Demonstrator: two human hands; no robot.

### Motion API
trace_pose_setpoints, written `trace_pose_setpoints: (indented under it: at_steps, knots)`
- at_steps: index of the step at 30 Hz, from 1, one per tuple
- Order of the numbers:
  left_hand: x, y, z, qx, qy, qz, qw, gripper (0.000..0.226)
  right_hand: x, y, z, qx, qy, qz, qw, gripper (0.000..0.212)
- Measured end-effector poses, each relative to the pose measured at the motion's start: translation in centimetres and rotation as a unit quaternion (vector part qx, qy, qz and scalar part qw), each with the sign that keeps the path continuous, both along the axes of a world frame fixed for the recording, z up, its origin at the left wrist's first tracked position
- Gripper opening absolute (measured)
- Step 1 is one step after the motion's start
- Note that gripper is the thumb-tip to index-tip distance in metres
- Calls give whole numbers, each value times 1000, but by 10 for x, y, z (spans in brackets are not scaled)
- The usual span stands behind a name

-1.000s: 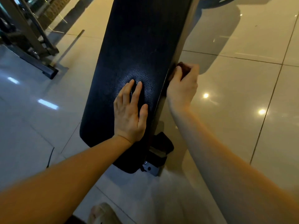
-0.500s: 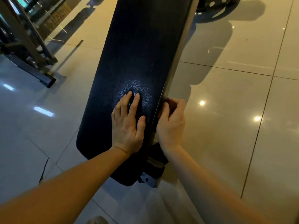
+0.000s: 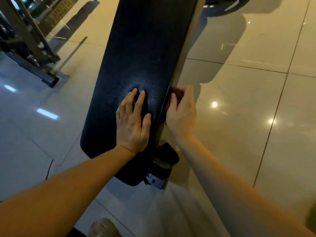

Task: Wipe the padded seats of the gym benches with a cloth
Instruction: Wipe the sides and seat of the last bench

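A long black padded bench seat (image 3: 143, 53) runs from the top of the view down to its rounded near end. My left hand (image 3: 132, 120) lies flat on the pad near that end, fingers straight and pointing up the seat. My right hand (image 3: 181, 115) is at the seat's right side edge, fingers curled round a dark reddish cloth (image 3: 177, 93) pressed against that edge. Most of the cloth is hidden by the fingers.
The bench's black foot and metal bracket (image 3: 157, 178) stick out under the near end. A dark metal machine frame (image 3: 32, 53) stands on the glossy tiled floor (image 3: 239, 117) at the left. A sandalled foot (image 3: 102, 228) shows at the bottom edge.
My right hand with the cloth slid down the seat's right edge toward me, then back up a little. My left hand stayed flat on the pad.
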State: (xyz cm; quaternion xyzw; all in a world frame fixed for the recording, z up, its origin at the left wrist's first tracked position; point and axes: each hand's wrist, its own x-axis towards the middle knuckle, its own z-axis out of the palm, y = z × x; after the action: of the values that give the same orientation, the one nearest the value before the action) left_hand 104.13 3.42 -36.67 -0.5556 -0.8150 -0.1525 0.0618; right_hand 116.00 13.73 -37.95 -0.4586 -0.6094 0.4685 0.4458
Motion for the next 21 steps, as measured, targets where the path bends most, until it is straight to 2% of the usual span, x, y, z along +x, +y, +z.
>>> trace_pose_setpoints:
  at_steps: [4, 7, 9, 15, 18, 21]
  knots:
    - [0, 3, -1, -1, 0, 2, 1000, 64, 20, -63, -11, 16, -8, 75, 997, 6]
    - [1, 3, 0, 2, 0, 2, 1000, 63, 10, -14, -6, 11, -33, 47, 998, 16]
    - [2, 2, 1, 2, -5, 1, 1000, 63, 5, 20, -3, 3, -40, 22, 999, 13]
    - [2, 2, 0, -4, -6, 3, 1000, 64, 24, -28, -13, 94, -62, 86, 990, 9]
    - [2, 3, 2, 1, -10, 0, 1000, 64, 17, 11, -5, 127, -100, 58, 985, 6]
    - [2, 1, 1, 3, -13, -4, 1000, 63, 13, 26, 0, 117, -88, 40, 988, 8]
